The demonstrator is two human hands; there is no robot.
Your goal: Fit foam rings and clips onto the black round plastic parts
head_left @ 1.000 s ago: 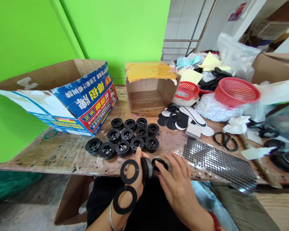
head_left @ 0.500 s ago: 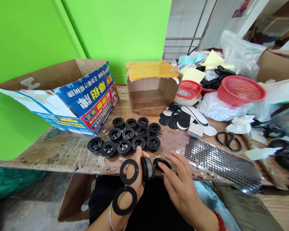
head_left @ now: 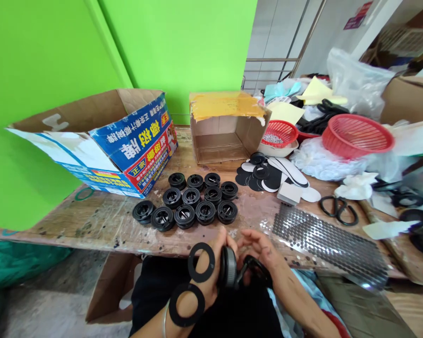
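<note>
My left hand (head_left: 215, 265) is closed on a round black part with a grey ribbed rim (head_left: 230, 267), held on edge over my lap. Two flat black rings lie on this arm: one ring (head_left: 191, 268) on the back of the hand, another ring (head_left: 176, 314) around the wrist area. With its fingers curled, my right hand (head_left: 262, 249) grips a glossy black rounded piece (head_left: 262, 272), which seems joined to the round part by a short black arm. The fingertips of both hands nearly meet. Just beyond them, several black round cups (head_left: 205, 212) stand in rows on the table.
A blue printed carton (head_left: 134, 145) and a smaller cardboard box (head_left: 229, 141) stand behind. To the right lie a sheet of small dark dots (head_left: 327, 244), scissors (head_left: 338, 210), black and white cut-outs (head_left: 268, 176) and red baskets (head_left: 357, 134). The wooden table (head_left: 102, 220) ends before my lap.
Both hands have shifted slightly right and lower with the black parts. My right hand has turned, its fingers now curling around the glossy piece instead of lying over it.
</note>
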